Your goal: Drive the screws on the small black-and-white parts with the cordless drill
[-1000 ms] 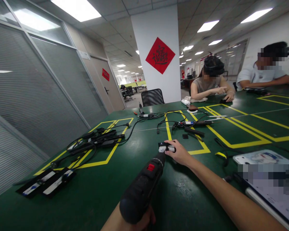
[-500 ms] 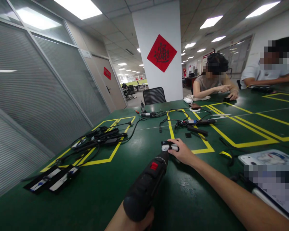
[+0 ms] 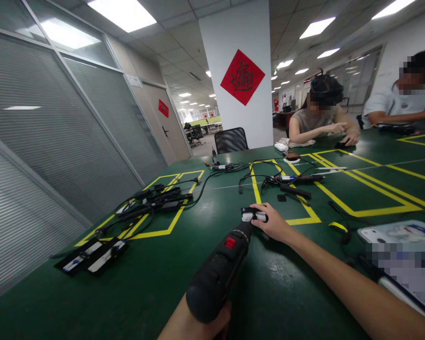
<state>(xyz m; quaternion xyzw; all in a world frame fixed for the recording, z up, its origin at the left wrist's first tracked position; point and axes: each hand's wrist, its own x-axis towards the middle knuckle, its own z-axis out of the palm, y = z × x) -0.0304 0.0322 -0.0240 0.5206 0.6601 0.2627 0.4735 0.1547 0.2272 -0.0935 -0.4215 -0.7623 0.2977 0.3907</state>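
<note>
A black power drill (image 3: 216, 278) with a red switch on top points away from me, its narrow front end at a small black-and-white part (image 3: 248, 216). Around the drill's handle, partly hidden under its body, my left hand (image 3: 217, 323) is closed. My right hand (image 3: 274, 223) grips the small part from the right between thumb and fingers, just above the green table (image 3: 198, 245). Whether the drill's tip touches the part is too small to tell.
Black cables and devices (image 3: 159, 203) lie at the left, near two black-and-white strips (image 3: 106, 255). Behind my right hand are a pen-like tool (image 3: 304, 178) and wires. A patterned case (image 3: 400, 233) lies right. Two people sit at the far right.
The camera view has turned slightly, so the scene appears a little further right. Both hands keep their grips, with the drill and the small part in about the same relation.
</note>
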